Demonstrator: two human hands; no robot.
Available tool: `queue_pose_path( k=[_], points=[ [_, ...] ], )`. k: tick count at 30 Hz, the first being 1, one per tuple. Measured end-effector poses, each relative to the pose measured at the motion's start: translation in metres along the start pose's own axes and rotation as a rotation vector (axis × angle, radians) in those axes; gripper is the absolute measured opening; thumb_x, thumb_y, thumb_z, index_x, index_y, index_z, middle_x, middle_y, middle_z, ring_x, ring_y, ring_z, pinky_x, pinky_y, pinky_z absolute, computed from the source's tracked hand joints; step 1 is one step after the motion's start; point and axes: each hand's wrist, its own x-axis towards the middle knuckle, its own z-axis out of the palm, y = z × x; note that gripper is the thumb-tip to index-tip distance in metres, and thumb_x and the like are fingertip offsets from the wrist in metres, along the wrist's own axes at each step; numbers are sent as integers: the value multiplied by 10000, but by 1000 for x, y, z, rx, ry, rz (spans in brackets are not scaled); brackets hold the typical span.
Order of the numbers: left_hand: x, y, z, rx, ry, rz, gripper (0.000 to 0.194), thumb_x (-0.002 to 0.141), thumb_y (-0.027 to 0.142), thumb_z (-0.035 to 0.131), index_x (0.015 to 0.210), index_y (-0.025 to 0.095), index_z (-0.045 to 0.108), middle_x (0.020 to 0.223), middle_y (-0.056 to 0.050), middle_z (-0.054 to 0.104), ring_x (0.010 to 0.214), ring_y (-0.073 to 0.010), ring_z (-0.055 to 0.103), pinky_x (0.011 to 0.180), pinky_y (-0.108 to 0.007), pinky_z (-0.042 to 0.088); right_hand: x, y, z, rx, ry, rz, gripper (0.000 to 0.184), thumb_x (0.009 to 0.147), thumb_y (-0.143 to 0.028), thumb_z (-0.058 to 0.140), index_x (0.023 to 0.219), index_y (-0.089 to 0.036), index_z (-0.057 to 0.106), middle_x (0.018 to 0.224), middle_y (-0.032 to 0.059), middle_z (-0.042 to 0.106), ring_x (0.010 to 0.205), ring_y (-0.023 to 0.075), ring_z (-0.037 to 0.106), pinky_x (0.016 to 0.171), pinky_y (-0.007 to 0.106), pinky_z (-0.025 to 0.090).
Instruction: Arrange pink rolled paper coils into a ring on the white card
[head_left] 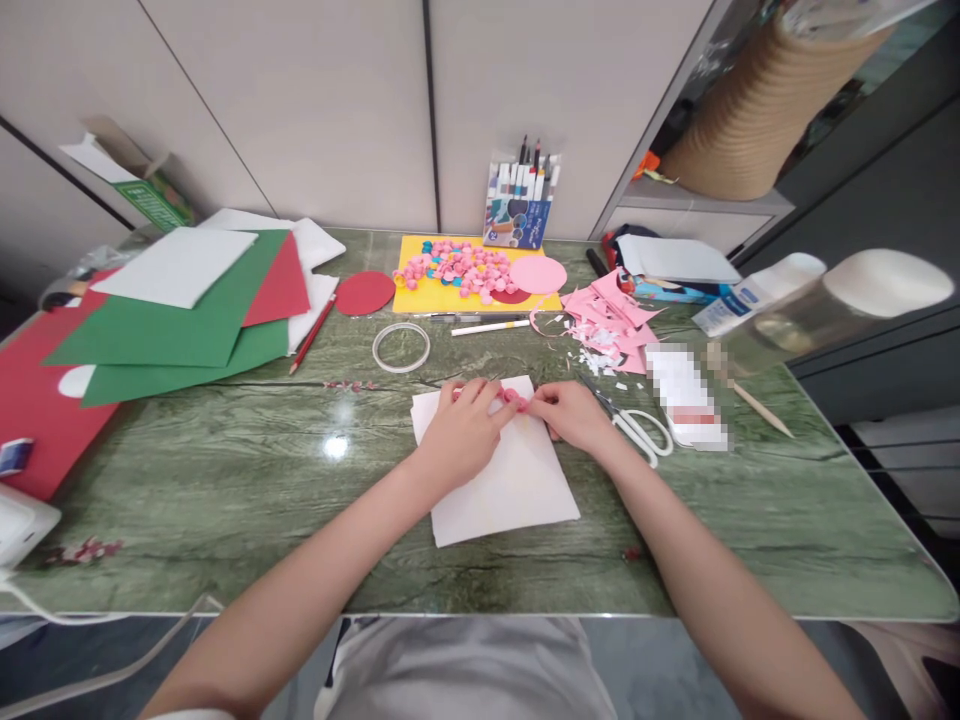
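Observation:
My left hand [463,428] and my right hand [571,415] meet over the top edge of a white sheet of paper [510,485] on the green table. Both pinch a small pink rolled paper piece [514,399] between their fingertips. The fingers of both hands are curled and closed on it. White-handled scissors [636,425] lie just right of my right hand. A roll of clear tape [401,347] sits beyond my left hand.
A yellow sheet [420,290] with several pink and blue paper rolls lies at the back, with a marker box [519,205] behind it. Pink scraps [607,320] lie at right. Green, red and white sheets [180,320] are stacked at left, beside a red pencil [311,335].

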Motion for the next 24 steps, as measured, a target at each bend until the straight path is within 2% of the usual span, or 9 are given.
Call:
queue_pose_path(
  k=[7, 10, 14, 24],
  points=[
    [-3, -3, 0, -91, 17, 10, 408, 883, 210, 376, 1276, 279, 458, 1299, -96, 479, 1183, -258, 402, 949, -463, 287, 3, 13, -15, 156, -145, 11, 244, 761, -369, 528, 676, -157, 616, 457, -13, 552, 408, 99, 533, 428, 195, 419],
    [-4, -3, 1, -121, 20, 12, 404, 883, 229, 378, 1269, 310, 468, 1319, -76, 465, 1194, -262, 388, 948, -465, 281, 4, 17, -21, 215, -126, 6, 272, 784, -397, 521, 713, -149, 607, 542, 1, 571, 441, 92, 552, 417, 186, 428],
    [-4, -1, 2, -146, 18, -21, 388, 879, 228, 375, 1238, 304, 501, 1284, -67, 492, 1188, -260, 393, 961, -474, 267, 3, 18, -24, 262, -101, -8, 295, 792, -429, 531, 714, -152, 596, 534, -15, 533, 446, 83, 541, 421, 183, 434],
    [-5, 4, 3, -155, 20, -48, 434, 841, 184, 397, 1252, 288, 494, 1287, -74, 479, 1210, -254, 380, 958, -471, 275, 3, 21, -30, 312, -52, -25, 247, 778, -397, 558, 733, -154, 569, 630, -12, 535, 478, 65, 530, 444, 183, 453]
  ],
)
